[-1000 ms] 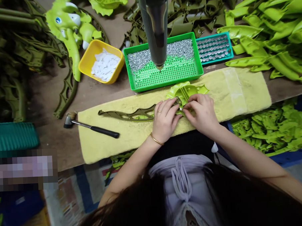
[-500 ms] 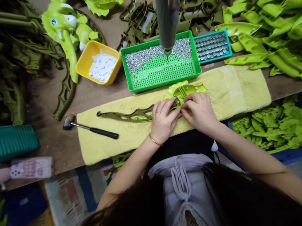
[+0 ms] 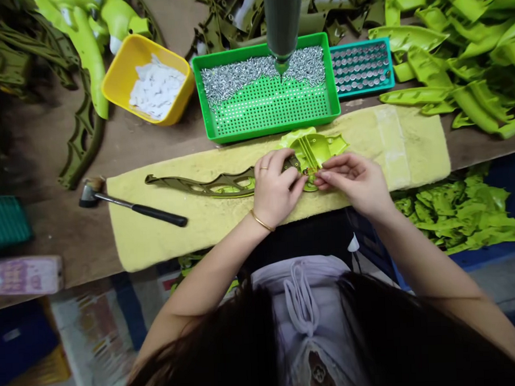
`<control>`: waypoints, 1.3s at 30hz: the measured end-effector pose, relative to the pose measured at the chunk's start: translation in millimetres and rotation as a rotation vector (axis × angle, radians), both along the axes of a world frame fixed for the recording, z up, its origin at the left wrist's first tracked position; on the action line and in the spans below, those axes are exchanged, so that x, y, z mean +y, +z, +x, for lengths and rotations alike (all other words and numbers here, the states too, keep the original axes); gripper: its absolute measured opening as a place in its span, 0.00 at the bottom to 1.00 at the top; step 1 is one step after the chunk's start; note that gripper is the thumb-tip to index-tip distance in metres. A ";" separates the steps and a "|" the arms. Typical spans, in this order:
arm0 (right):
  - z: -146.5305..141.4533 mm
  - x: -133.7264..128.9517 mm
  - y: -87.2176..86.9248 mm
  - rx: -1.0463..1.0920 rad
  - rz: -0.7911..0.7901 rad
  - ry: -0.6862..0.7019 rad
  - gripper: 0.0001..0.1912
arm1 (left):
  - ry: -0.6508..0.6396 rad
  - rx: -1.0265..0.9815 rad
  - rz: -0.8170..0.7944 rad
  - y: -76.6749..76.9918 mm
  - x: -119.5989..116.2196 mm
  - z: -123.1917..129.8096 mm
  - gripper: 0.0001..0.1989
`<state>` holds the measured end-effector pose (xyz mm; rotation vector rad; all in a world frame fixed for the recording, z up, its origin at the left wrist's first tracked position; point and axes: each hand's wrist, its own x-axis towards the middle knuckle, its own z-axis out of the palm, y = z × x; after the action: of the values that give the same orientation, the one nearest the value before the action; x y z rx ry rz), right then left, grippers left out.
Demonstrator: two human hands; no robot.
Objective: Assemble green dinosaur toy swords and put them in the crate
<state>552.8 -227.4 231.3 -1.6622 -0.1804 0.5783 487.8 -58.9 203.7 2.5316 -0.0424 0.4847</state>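
Note:
An olive-green plastic bow-shaped part with cut-outs lies along the yellow cloth pad. Its right end meets a lime-green moulded shell, ribbed inside and lying hollow side up. My left hand is closed over the olive part near that joint, its fingertips pressing there. From the right, my right hand reaches to the shell's lower edge with thumb and fingers pinched together. Whatever sits between those fingertips is too small to make out.
A power screwdriver hangs over a green tray of screws. Beside it are a teal tray of metal discs and a yellow bin of white pieces. A hammer lies left; lime parts pile up right.
My right hand has drawn slightly back to the right from the joint, exposing more of the shell. My left hand still holds the olive part. The camera view has shifted.

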 end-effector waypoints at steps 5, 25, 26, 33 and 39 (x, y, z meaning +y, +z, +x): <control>-16.7 -6.7 -23.3 -0.830 -0.381 0.099 0.06 | 0.016 0.008 -0.064 -3.5 5.3 0.8 0.09; -0.5 -12.6 -19.9 -1.110 -0.599 0.404 0.10 | 0.103 0.043 -0.004 -0.3 -5.6 7.3 0.12; 0.3 -11.4 -18.4 -1.095 -0.612 0.394 0.10 | 0.101 0.037 0.000 -0.7 -5.3 7.1 0.12; 3.1 -0.4 -13.6 -1.206 -0.777 0.439 0.08 | 0.096 0.077 -0.034 -3.5 -3.6 6.4 0.11; -2.0 3.0 -8.2 -1.159 -0.750 0.450 0.05 | 0.073 -0.038 0.051 6.1 -1.3 3.0 0.10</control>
<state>550.8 -224.5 223.1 -2.5517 -1.3290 -0.1130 490.8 -60.2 209.8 2.5807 0.0242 0.5671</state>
